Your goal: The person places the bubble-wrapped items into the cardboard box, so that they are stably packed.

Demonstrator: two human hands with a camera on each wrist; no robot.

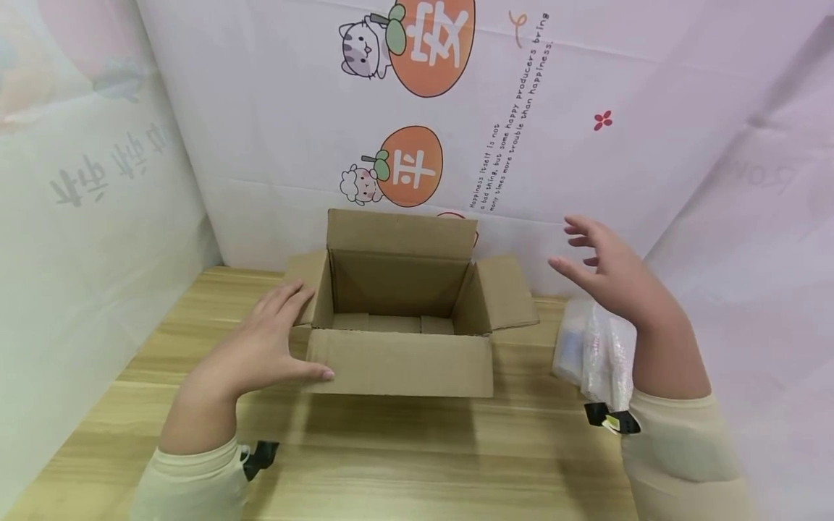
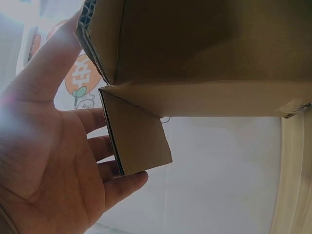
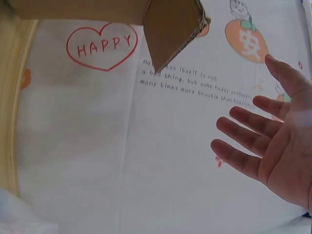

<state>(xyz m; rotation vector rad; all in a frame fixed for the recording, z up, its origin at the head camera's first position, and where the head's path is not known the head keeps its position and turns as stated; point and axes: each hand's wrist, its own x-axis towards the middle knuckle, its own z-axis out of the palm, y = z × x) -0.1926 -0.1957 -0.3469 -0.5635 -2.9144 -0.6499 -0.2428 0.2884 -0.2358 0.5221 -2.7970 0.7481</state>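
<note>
A cardboard box (image 1: pixel 400 362) stands on the wooden table with its four flaps folded outward, and its inside is bare in the head view. My left hand (image 1: pixel 260 347) rests at the box's left side, fingers on the left flap (image 2: pixel 139 136) and thumb on the front flap's corner. In the left wrist view those fingers are straight, behind the flap. My right hand (image 1: pixel 606 271) hovers in the air to the right of the box, fingers spread and holding nothing. Below it lie plastic-wrapped packages (image 1: pixel 593 351), partly hidden by the right forearm.
White printed cloth walls (image 1: pixel 274 130) close in the back, left and right sides. Wooden table (image 1: pixel 391 463) runs in front of the box. A black strap (image 1: pixel 260 457) sits at the left wrist and another strap (image 1: pixel 596 414) at the right.
</note>
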